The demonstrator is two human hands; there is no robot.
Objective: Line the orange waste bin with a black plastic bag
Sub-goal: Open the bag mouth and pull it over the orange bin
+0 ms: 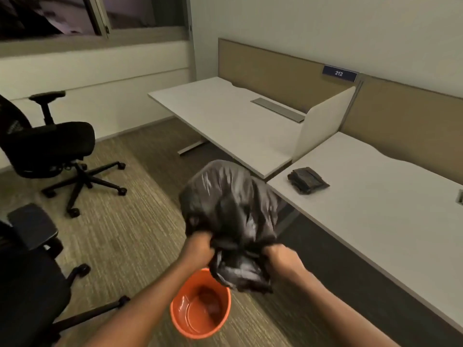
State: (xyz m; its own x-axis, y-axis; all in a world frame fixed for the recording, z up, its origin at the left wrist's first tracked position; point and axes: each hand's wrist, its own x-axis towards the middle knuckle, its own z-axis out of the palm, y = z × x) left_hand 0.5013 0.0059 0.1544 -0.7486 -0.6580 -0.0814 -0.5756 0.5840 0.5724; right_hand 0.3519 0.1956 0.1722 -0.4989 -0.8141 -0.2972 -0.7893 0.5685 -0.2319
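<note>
A black plastic bag [228, 204] balloons with air in front of me, above the floor. My left hand [199, 249] grips its bunched edge on the left. On the right side, my right hand [281, 259] grips the same edge. The orange waste bin [200, 306] stands upright on the carpet just below my hands, with no liner in it and its inside showing. The bag's lower folds hang over the bin's far right rim.
A white desk [375, 209] runs along the right, with a folded stack of black bags [307, 180] on it. A second desk [225, 121] lies beyond. Two black office chairs [50, 149] [27, 271] stand on the left.
</note>
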